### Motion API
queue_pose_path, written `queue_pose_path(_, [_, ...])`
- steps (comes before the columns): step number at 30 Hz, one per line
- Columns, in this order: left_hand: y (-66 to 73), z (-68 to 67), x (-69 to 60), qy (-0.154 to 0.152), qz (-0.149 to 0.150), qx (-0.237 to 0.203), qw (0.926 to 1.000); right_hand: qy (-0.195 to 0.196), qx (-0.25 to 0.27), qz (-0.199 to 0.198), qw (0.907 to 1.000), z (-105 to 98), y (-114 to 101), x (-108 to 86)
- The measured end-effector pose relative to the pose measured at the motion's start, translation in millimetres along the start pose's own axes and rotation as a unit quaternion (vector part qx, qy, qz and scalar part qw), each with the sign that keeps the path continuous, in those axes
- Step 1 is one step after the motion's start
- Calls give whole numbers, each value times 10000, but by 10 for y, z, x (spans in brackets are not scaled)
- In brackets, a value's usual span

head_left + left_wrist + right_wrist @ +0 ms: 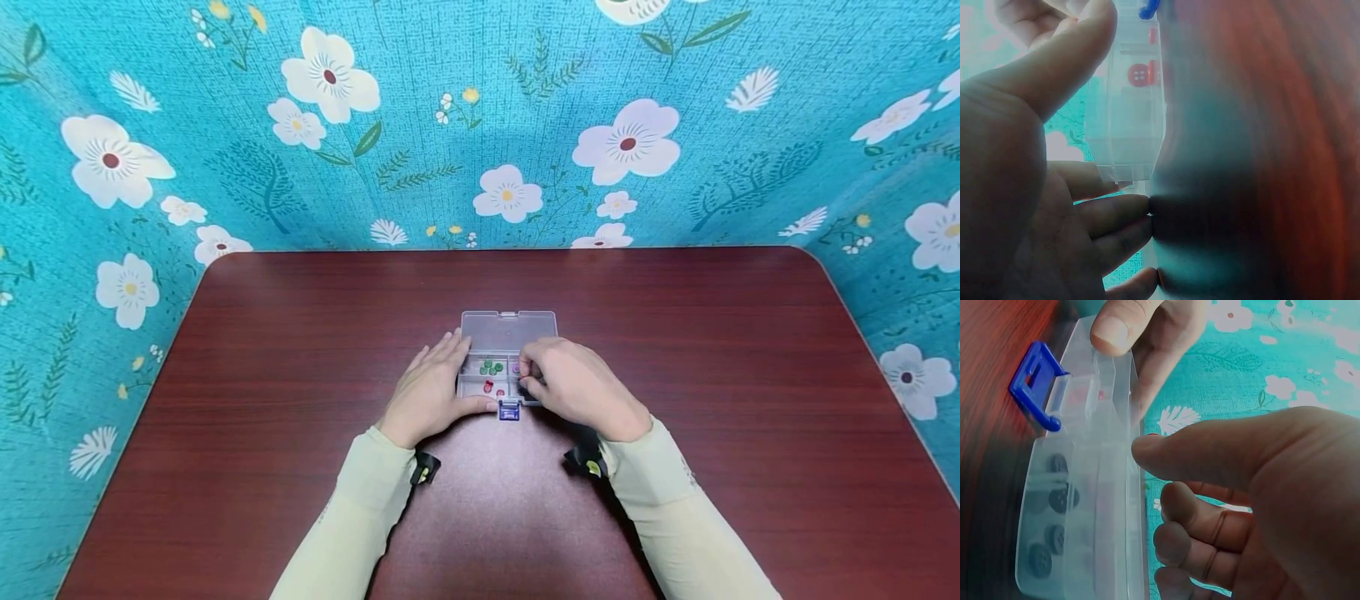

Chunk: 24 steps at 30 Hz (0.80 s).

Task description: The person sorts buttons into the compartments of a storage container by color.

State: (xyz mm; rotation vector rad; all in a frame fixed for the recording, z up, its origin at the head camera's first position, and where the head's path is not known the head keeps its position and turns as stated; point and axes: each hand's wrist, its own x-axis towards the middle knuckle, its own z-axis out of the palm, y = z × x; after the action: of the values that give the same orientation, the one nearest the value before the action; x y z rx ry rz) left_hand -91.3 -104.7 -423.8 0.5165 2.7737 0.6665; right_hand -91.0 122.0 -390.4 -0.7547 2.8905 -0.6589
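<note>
A clear plastic box (473,388) stands on the table with its lid (510,330) tipped back. Green buttons (491,367) lie in its back left compartment, red buttons (489,387) in the front left. A purple button (516,367) shows in the back right, and black buttons (1063,497) sit in the front right. My left hand (431,392) holds the box at its left end, thumb along the front wall. Over the right compartments, my right hand (573,385) pinches a small red button (1153,434), mostly hidden by the thumb.
A blue latch (509,411) hangs open at the front of the box. The dark red wooden table (315,333) reaches back to a turquoise flowered cloth (420,192). Black wrist straps (426,468) are on both arms.
</note>
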Motion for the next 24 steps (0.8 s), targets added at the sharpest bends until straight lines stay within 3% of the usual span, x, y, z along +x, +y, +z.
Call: queue_pose_path(24, [8,-10,-11,-46,-5,72,10000,-224,109,-343,9991,99,-163,177])
